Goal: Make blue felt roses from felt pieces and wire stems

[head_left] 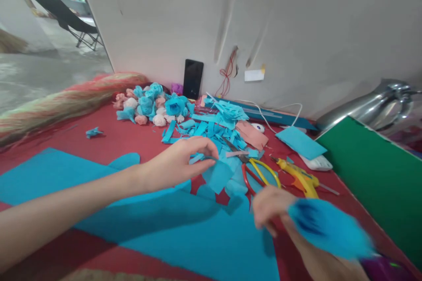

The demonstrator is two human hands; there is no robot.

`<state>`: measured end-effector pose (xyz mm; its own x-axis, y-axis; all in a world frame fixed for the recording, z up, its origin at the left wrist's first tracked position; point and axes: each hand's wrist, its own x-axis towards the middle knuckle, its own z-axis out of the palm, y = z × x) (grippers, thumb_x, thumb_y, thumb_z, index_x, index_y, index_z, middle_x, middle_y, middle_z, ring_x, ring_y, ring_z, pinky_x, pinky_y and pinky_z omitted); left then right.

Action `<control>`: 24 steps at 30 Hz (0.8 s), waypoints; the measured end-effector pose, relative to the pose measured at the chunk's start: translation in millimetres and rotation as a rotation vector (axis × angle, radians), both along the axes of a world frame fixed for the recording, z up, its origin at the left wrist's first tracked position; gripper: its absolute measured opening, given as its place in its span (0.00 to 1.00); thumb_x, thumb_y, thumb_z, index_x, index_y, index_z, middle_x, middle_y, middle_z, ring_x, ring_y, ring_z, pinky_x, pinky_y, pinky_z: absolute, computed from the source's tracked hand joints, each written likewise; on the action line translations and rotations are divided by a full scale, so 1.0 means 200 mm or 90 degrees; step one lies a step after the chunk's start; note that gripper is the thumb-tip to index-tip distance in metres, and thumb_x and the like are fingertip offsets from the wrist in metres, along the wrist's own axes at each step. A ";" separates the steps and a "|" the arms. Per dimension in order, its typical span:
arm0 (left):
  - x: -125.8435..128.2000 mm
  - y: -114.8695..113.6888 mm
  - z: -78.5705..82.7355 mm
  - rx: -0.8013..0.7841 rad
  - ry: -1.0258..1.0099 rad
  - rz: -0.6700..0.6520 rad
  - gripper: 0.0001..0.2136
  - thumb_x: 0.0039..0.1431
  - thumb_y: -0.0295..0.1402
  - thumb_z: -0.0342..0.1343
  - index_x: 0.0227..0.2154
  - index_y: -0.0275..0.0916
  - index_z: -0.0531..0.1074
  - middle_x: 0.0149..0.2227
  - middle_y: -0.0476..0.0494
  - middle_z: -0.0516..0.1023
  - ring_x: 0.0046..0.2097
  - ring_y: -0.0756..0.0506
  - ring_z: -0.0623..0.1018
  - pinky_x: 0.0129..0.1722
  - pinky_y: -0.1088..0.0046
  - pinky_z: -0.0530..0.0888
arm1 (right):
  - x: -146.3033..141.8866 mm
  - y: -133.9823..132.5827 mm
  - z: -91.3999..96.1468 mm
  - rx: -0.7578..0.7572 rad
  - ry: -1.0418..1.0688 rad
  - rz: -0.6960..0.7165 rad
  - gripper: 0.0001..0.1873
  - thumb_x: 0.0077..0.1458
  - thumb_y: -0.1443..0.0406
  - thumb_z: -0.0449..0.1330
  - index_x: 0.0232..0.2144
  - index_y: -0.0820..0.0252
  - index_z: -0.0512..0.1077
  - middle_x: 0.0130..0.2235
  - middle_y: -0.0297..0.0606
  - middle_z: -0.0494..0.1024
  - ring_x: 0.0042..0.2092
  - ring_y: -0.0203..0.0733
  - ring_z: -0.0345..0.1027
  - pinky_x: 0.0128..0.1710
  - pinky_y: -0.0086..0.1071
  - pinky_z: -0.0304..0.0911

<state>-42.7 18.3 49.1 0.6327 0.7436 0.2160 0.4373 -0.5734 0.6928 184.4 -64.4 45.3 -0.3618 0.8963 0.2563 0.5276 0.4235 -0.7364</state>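
My left hand is closed in a pinch over the middle of the table, with a small light-blue paper petal at its thumb and fingertips. At the lower right, my right hand is smeared by motion. Its fingers are curled, and a blue paper flower with a darker centre sticks out from it. Scissors with red and yellow handles lie between the hands. Under my left arm spreads a large blue paper sheet. Loose blue paper scraps are heaped beyond my left hand.
A pile of blue, pink and white paper flowers sits at the back left. A yellow glue gun lies right of the scissors. A green board bounds the right side. A black phone leans on the wall.
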 end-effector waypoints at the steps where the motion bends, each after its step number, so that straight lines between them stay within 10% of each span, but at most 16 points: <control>1: 0.00 0.00 0.06 0.011 -0.016 0.001 0.04 0.57 0.30 0.47 0.32 0.38 0.66 0.35 0.48 0.72 0.37 0.51 0.73 0.37 0.77 0.70 | -0.03 -0.01 0.01 0.016 0.012 0.034 0.16 0.62 0.57 0.45 0.35 0.57 0.69 0.37 0.35 0.69 0.33 0.33 0.66 0.31 0.26 0.65; 8: 0.01 -0.04 0.29 0.111 -0.088 -0.045 0.03 0.55 0.26 0.50 0.33 0.38 0.67 0.36 0.50 0.73 0.39 0.52 0.72 0.42 0.77 0.69 | -0.08 0.05 0.02 0.184 -0.089 0.045 0.17 0.62 0.57 0.44 0.42 0.53 0.70 0.40 0.38 0.74 0.50 0.39 0.64 0.48 0.27 0.61; 15: 0.03 -0.04 0.30 0.141 -0.135 -0.066 0.07 0.53 0.28 0.55 0.36 0.43 0.68 0.37 0.53 0.73 0.39 0.52 0.73 0.39 0.78 0.71 | -0.13 0.03 0.06 0.082 0.022 -0.013 0.15 0.60 0.58 0.49 0.34 0.54 0.74 0.27 0.36 0.72 0.25 0.35 0.66 0.22 0.23 0.63; 21: 0.07 -0.06 0.29 -0.028 -0.217 -0.032 0.12 0.55 0.35 0.52 0.43 0.41 0.67 0.42 0.47 0.74 0.42 0.48 0.74 0.38 0.74 0.73 | -0.18 0.06 0.09 0.098 0.133 -0.046 0.18 0.60 0.60 0.47 0.22 0.57 0.68 0.23 0.34 0.68 0.23 0.35 0.61 0.22 0.25 0.60; 24: 0.10 -0.08 0.26 -0.084 -0.222 -0.061 0.09 0.57 0.36 0.50 0.30 0.38 0.72 0.33 0.51 0.77 0.37 0.48 0.75 0.49 0.65 0.69 | -0.16 0.06 0.07 0.111 0.176 -0.075 0.14 0.61 0.61 0.48 0.26 0.56 0.68 0.21 0.32 0.67 0.23 0.35 0.61 0.24 0.25 0.61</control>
<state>-23.2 1.8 101.9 0.6064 0.7202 0.3370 0.1101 -0.4958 0.8614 153.2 -52.7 58.4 -0.1535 0.8621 0.4829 0.3716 0.5032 -0.7802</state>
